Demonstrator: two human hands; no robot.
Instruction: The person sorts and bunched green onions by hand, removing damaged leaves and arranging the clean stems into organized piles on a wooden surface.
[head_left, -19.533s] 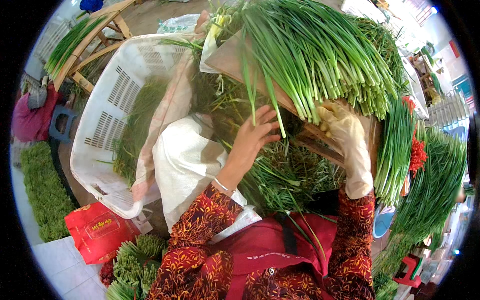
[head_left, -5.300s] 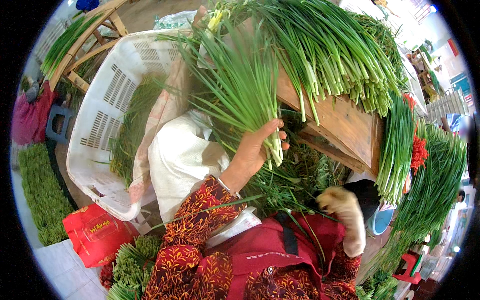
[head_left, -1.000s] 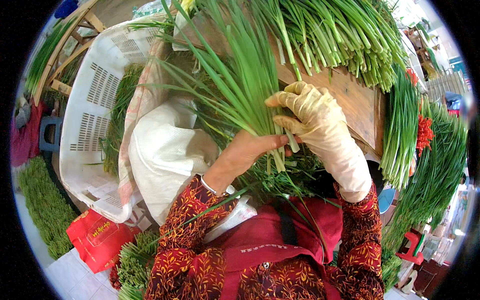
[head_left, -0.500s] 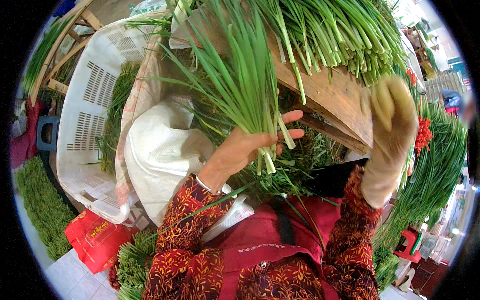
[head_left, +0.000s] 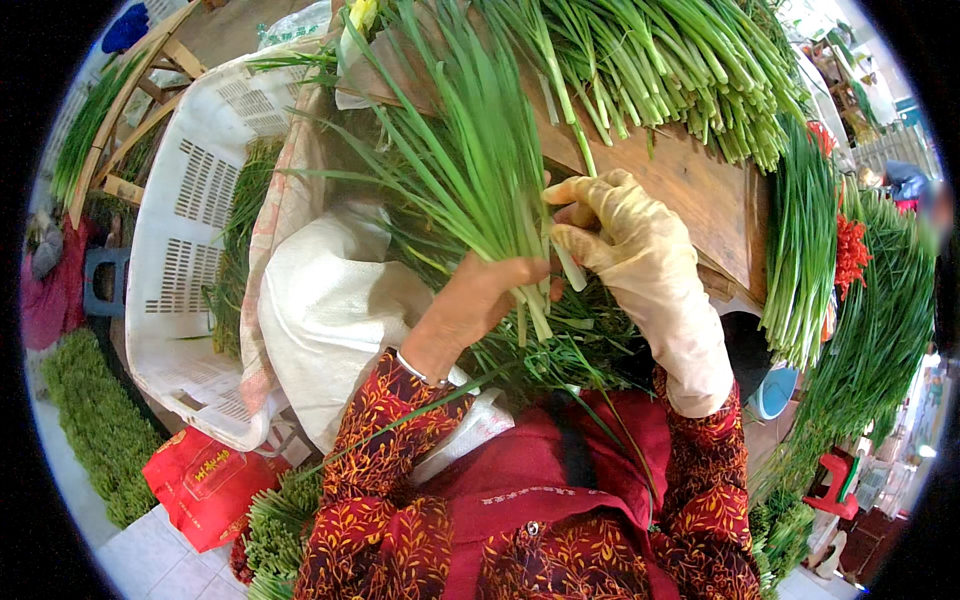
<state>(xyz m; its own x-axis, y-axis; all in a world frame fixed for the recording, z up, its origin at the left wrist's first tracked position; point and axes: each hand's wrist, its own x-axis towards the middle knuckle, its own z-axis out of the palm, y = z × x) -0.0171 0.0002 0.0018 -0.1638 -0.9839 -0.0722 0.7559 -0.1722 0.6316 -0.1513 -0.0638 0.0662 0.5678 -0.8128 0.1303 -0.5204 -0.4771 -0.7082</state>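
the bunch of greens (head_left: 492,190) is off the worktop (head_left: 715,205), just beyond its near edge, above the loose scraps (head_left: 600,335). the bare left hand (head_left: 468,308) has its fingers wrapped around the lower stems, thumb across the front. the gloved right hand (head_left: 640,245) is at the bunch's right side, finger and thumb tips a little apart; i cannot tell whether they pinch a stalk.

if the left grip slackens, stems could slide down into the scraps. a hard tug on one outer stalk could snap it or drag its neighbours along. a stalk from the pile (head_left: 690,85) hangs over the near edge by the glove, and catching it might pull others off.

the leaves are long, narrow and bright green, fanning loosely up and left; the stems pale toward uneven ends, with one whitish piece splaying right.
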